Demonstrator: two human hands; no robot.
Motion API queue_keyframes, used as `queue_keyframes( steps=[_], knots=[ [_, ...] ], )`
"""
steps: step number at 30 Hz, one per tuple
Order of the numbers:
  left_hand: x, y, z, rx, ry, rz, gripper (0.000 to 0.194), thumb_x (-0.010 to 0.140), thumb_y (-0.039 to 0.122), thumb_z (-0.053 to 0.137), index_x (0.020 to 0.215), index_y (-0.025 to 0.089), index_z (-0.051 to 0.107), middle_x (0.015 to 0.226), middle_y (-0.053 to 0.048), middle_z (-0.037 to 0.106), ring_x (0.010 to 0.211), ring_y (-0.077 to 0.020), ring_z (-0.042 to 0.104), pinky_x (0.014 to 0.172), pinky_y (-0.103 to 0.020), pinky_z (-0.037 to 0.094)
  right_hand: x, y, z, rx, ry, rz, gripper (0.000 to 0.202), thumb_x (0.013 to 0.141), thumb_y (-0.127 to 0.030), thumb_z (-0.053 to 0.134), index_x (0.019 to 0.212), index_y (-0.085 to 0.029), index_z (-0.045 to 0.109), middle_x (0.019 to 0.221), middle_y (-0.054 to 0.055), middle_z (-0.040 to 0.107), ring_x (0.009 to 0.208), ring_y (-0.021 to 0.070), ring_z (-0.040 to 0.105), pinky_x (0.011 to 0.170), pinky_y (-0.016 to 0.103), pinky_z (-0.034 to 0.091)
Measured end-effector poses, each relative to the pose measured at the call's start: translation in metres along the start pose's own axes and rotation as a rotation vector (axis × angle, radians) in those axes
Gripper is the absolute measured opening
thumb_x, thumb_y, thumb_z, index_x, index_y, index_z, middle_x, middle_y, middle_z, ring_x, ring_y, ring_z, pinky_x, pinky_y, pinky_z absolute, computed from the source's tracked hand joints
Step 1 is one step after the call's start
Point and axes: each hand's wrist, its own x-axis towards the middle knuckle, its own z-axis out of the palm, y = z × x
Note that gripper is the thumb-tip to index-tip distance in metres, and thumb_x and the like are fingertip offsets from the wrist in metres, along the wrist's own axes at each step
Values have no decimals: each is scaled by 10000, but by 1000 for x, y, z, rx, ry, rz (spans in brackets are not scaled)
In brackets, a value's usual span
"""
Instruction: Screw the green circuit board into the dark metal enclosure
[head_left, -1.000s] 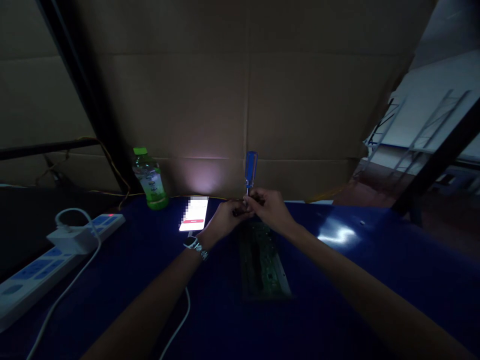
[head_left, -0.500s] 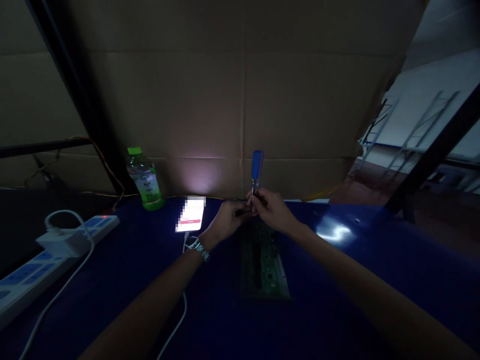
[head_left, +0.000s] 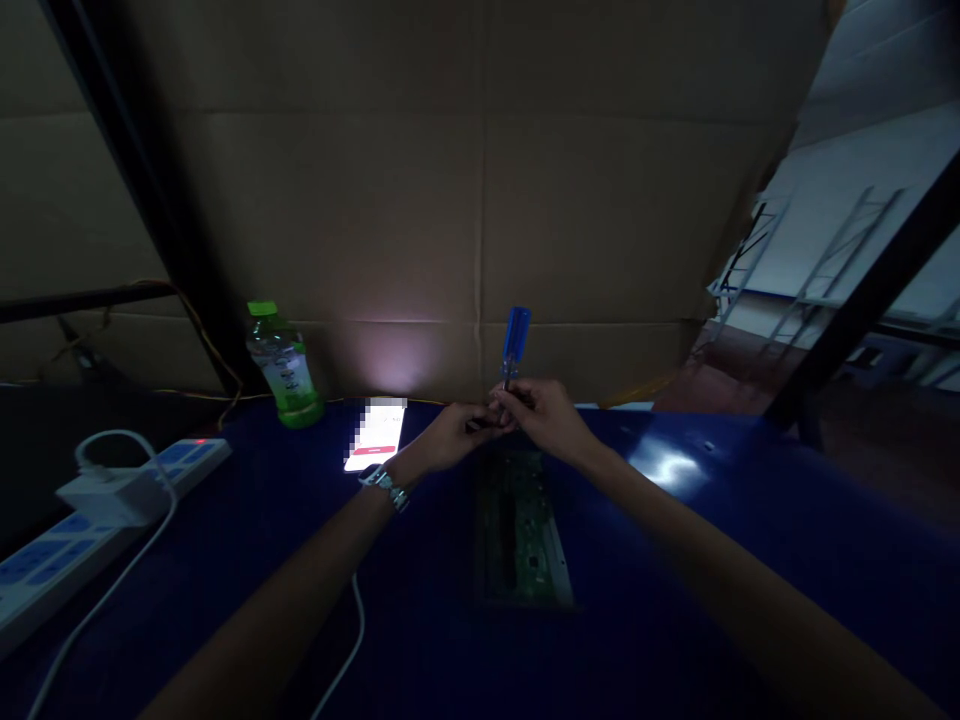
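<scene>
My right hand [head_left: 551, 415] is closed around the shaft of a screwdriver [head_left: 516, 335], whose blue handle points up. Against it, fingertips meeting, is my left hand [head_left: 454, 435], with a watch on the wrist. Its fingers are pinched together near the screwdriver's lower end; what they hold, if anything, is hidden in shadow. Below both hands a green circuit board [head_left: 529, 540] lies on the dark blue table [head_left: 645, 620], with a pale strip along its right edge. The screwdriver's tip is out of sight among the fingers.
A lit phone [head_left: 379, 435] lies left of my hands, with a white cable [head_left: 358, 630] near it. Behind it stands a green-capped bottle [head_left: 285, 365]. A power strip [head_left: 161, 475] with a white plug runs along the left. Cardboard [head_left: 360, 200] forms the back wall.
The view has shifted slightly. My left hand, pinched as before, stays beside the right, and the screwdriver handle leans a little more to the right. The board's upper part shows more.
</scene>
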Motion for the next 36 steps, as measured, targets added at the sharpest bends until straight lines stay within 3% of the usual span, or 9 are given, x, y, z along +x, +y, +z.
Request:
queue_keyframes(
  steps=[3, 8, 12, 19, 22, 25, 28, 32, 36],
  knots=[
    [1, -1, -4, -55, -63, -41, 130, 809, 238, 629, 845, 146, 715, 841, -39, 704, 788, -157, 611, 755, -280, 455, 1, 0, 0, 26, -53, 22, 247, 906, -346, 520, 945, -165, 683, 792, 49, 698, 599, 138, 645, 564, 290, 562],
    [-2, 0, 9, 11, 193, -48, 191, 763, 259, 681, 627, 134, 633, 658, -2, 622, 642, -124, 533, 637, -252, 408, 1, 6, 5, 13, 137, 41, 215, 813, -381, 660, 854, -170, 669, 757, 49, 691, 633, 159, 658, 576, 294, 572],
    [-5, 0, 17, 92, 305, -55, 255, 767, 291, 692, 597, 136, 582, 615, 14, 573, 599, -114, 500, 587, -242, 378, 0, 7, 5, 77, 112, 95, 244, 812, -411, 654, 752, -176, 625, 597, 8, 625, 506, 138, 615, 480, 267, 548],
    [-13, 1, 11, 122, 126, -7, 165, 879, 238, 563, 892, 151, 703, 865, -50, 712, 817, -181, 633, 776, -301, 461, -4, 3, 1, 18, 37, 25, 215, 884, -358, 537, 872, -166, 634, 746, 37, 661, 604, 136, 645, 505, 245, 557],
    [-16, 1, 13, 168, 196, -16, 159, 865, 234, 578, 856, 154, 715, 852, -55, 721, 815, -192, 636, 780, -312, 469, -4, 4, 4, 19, 96, 38, 219, 846, -378, 600, 914, -172, 636, 794, 44, 670, 621, 146, 645, 492, 254, 560],
    [-16, 2, 17, 195, 262, -12, 136, 845, 225, 602, 865, 158, 719, 894, -64, 725, 829, -197, 630, 780, -317, 473, -4, 5, 6, 37, 173, 71, 249, 779, -411, 684, 783, -172, 613, 683, 26, 645, 583, 156, 636, 486, 274, 561],
    [-16, 4, 19, 202, 252, -4, 146, 858, 230, 594, 902, 166, 717, 897, -60, 719, 828, -194, 630, 766, -312, 473, -3, 4, 5, 48, 142, 74, 241, 802, -399, 660, 748, -169, 611, 615, 14, 627, 549, 151, 634, 511, 284, 563],
    [-17, 8, 17, 181, 174, 32, 181, 893, 217, 546, 910, 173, 720, 889, -46, 725, 879, -200, 636, 802, -312, 467, -4, 2, 3, 20, 34, 41, 209, 860, -362, 579, 874, -168, 657, 743, 42, 679, 587, 146, 648, 518, 271, 558],
    [-17, 6, 21, 144, 278, -4, 140, 855, 228, 604, 861, 164, 729, 867, -51, 737, 832, -201, 650, 771, -306, 471, -6, 3, 5, -70, 95, 27, 203, 836, -353, 622, 928, -180, 672, 801, 51, 699, 630, 164, 659, 549, 292, 552]
  ],
)
